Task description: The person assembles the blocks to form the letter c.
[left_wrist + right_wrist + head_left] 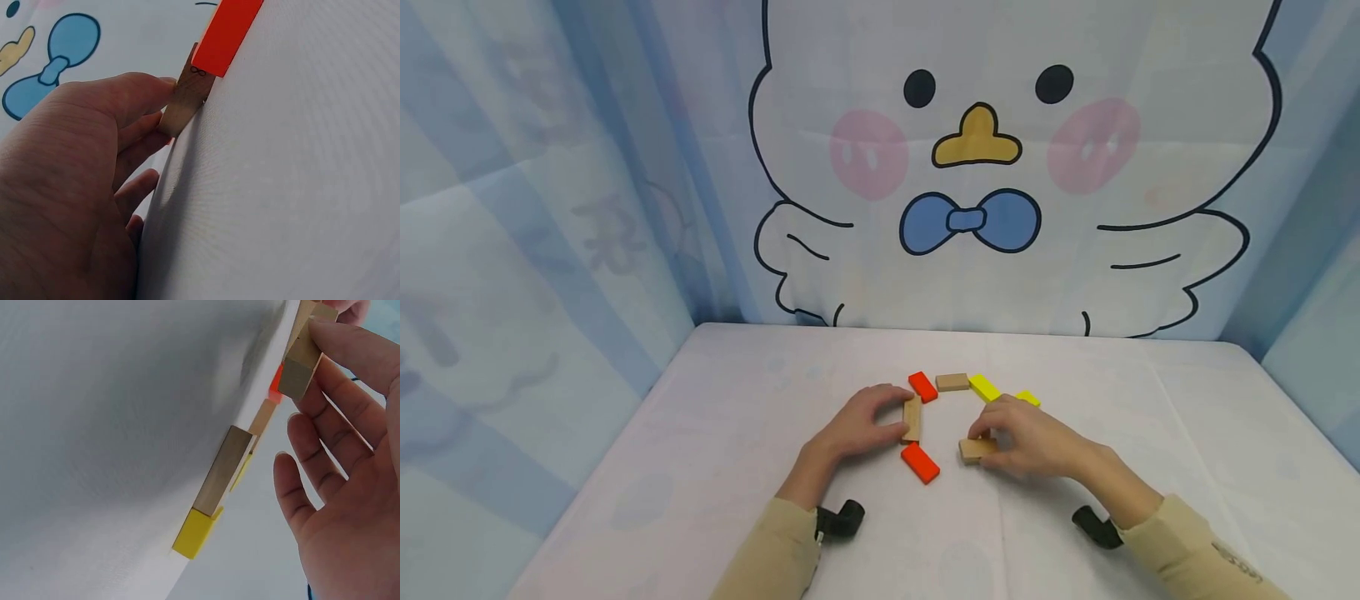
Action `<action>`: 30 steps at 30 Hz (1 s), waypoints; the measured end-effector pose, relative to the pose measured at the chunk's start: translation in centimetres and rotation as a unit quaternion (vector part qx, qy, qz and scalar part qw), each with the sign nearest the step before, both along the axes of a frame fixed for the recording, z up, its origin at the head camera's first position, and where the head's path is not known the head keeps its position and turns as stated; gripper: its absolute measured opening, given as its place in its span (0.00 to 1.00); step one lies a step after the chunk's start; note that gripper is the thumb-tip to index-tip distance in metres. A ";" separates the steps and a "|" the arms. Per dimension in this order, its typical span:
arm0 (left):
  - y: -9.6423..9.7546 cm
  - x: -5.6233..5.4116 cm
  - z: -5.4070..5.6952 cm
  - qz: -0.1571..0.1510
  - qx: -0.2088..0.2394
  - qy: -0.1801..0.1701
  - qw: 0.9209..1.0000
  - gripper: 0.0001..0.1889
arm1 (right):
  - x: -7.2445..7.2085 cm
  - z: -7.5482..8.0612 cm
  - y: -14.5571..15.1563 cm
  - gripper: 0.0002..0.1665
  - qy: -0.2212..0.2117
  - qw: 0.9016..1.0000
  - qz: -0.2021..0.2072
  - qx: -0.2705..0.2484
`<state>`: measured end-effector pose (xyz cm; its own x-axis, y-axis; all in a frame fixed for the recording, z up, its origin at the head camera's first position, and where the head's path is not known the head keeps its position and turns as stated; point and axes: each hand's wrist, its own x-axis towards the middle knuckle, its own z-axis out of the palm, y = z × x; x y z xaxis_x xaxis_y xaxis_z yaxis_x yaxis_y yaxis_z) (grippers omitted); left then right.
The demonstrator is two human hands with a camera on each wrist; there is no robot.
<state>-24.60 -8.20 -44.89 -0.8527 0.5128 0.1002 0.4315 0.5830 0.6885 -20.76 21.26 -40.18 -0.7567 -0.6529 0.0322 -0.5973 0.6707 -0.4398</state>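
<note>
My left hand (868,421) holds a plain wooden block (912,419) by its ends, thumb at the near one and index finger at the far one. In the left wrist view that wooden block (187,100) carries a small dark mark. A red block (920,462) lies at its near end, another red block (922,387) at its far end. To the right, my right hand (1030,437) pinches a second wooden block (976,451). In the right wrist view this block (303,362) appears raised off the cloth between thumb and fingers.
Beyond the hands, a wooden block (952,382) and two yellow blocks, one left (984,388) and one right (1027,398), continue a curved row. The right wrist view shows another wooden block (222,470) beside a yellow one. A white cloth (700,533) covers the table; printed curtains surround it.
</note>
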 end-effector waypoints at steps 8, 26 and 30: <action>0.0 0.0 0.0 0.003 -0.003 -0.004 1.000 0.25 | 0.5 0.2 -0.5 0.13 0.005 1.000 0.004 0.001; -0.1 -0.1 -0.1 -0.005 0.005 0.002 1.000 0.25 | 2.0 -0.4 -1.9 0.13 0.002 1.000 0.007 0.005; 0.1 -0.2 -0.1 -0.003 0.004 0.000 1.000 0.25 | 2.2 -0.5 -2.0 0.13 0.006 1.000 0.019 0.009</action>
